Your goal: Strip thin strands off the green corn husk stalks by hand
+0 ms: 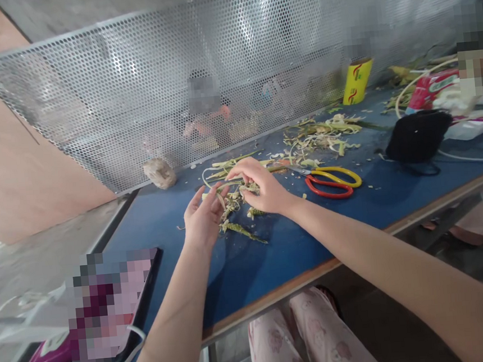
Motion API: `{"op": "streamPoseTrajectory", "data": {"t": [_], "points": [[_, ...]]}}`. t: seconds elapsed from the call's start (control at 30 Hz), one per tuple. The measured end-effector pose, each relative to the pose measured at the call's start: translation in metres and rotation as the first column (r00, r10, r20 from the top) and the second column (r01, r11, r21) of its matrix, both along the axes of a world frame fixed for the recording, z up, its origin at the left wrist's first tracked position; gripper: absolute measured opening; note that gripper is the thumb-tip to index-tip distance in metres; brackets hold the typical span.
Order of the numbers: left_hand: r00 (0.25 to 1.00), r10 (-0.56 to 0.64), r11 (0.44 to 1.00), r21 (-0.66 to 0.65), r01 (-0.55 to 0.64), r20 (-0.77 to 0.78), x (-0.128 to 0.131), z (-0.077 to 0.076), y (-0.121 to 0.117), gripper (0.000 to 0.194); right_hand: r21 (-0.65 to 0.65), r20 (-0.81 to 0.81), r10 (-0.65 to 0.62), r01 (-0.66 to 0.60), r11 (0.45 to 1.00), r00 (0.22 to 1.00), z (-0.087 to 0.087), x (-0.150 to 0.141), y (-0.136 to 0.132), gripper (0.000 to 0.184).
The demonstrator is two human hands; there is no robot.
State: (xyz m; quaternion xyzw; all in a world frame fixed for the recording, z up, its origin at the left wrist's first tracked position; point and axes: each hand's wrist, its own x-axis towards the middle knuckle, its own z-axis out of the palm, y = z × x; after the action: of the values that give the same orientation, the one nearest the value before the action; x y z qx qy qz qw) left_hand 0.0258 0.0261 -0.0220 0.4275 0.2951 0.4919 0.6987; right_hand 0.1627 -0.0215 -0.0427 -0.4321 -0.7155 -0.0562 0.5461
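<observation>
My left hand (202,215) is over the blue tabletop with its fingers bent around a thin pale-green plant strip (220,198). Facing it, my right hand (261,187) arches over the plant scraps, its thumb apart from the curved fingers, and I see nothing held in it. Between and below the hands lie plant pieces, among them a green spiky stalk (246,232). Just right of my right hand rest scissors (334,182) with one red and one yellow handle, blades pointing toward the scraps.
A larger heap of plant peelings (324,135) lies farther back. Behind the table stands a perforated metal screen (140,83), with a person beyond it. A stone-like lump (159,173), a yellow can (358,82), a black pouch (418,136) and a propped device (154,267) with cables surround the work area.
</observation>
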Motion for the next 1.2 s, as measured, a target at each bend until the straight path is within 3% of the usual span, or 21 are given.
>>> {"op": "streamPoseTrajectory", "data": {"t": [0.2, 0.43, 0.63, 0.8, 0.93, 1.03, 1.2], "points": [[0.997, -0.073, 0.997, 0.004, 0.073, 0.025, -0.001, -0.004, 0.002, 0.036, -0.010, 0.260, -0.022, 0.026, 1.000, 0.965, 0.001, -0.005, -0.002, 0.022], [0.995, -0.101, 0.995, -0.014, 0.101, 0.001, -0.001, -0.010, 0.005, 0.036, 0.025, 0.360, -0.092, 0.089, 0.996, 0.928, 0.001, -0.004, 0.000, 0.014], [0.992, -0.126, 0.991, -0.039, 0.126, -0.006, -0.001, -0.012, 0.004, 0.034, 0.033, 0.485, -0.087, 0.082, 0.996, 0.870, 0.000, -0.006, -0.001, 0.021], [0.995, -0.095, 0.995, -0.006, 0.095, -0.015, -0.001, -0.013, 0.004, 0.053, 0.010, 0.287, -0.111, 0.112, 0.994, 0.952, -0.002, -0.005, 0.003, 0.012], [0.997, -0.029, 0.986, 0.162, 0.041, -0.075, 0.001, -0.013, 0.002, 0.072, -0.015, 0.130, -0.116, 0.119, 0.993, 0.985, -0.003, -0.002, 0.008, 0.006], [0.990, 0.033, 0.968, 0.251, 0.002, -0.135, 0.002, -0.014, 0.002, 0.077, -0.057, 0.064, -0.094, 0.098, 0.994, 0.993, -0.004, 0.000, 0.010, 0.006], [0.969, 0.056, 0.955, 0.295, 0.018, -0.241, 0.001, -0.016, 0.004, 0.079, -0.180, -0.005, -0.050, 0.048, 0.982, 0.999, -0.005, 0.001, 0.013, 0.010]]}}
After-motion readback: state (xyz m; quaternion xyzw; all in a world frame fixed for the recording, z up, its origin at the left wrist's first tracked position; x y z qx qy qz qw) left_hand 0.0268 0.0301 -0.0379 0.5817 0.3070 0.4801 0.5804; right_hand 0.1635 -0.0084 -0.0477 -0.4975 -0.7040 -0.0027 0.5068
